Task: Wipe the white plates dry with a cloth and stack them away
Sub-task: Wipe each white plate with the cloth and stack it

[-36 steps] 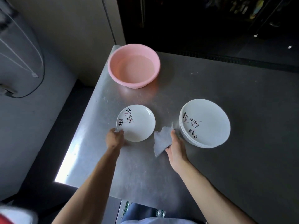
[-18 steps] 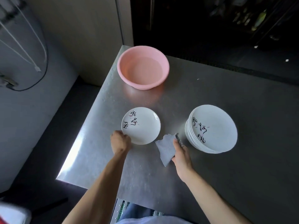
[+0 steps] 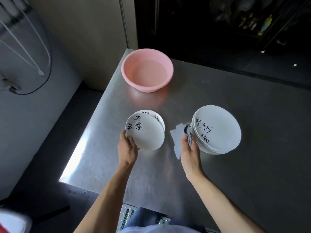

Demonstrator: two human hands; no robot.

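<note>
My left hand grips the near-left rim of a white plate with black brush writing and holds it tilted above the steel table. Behind it lies a second, similar plate, mostly hidden. My right hand holds a pale grey cloth that lies partly on the table, right against the left side of a stack of white plates.
A pink basin holding water stands at the table's far left corner. The steel table ends close on the left and near side. A grey wall with cables is at the left, dark shelving beyond.
The left hand has lifted the plate's near edge off the table, uncovering another plate under it. The right hand has closed on the cloth beside the stack.
</note>
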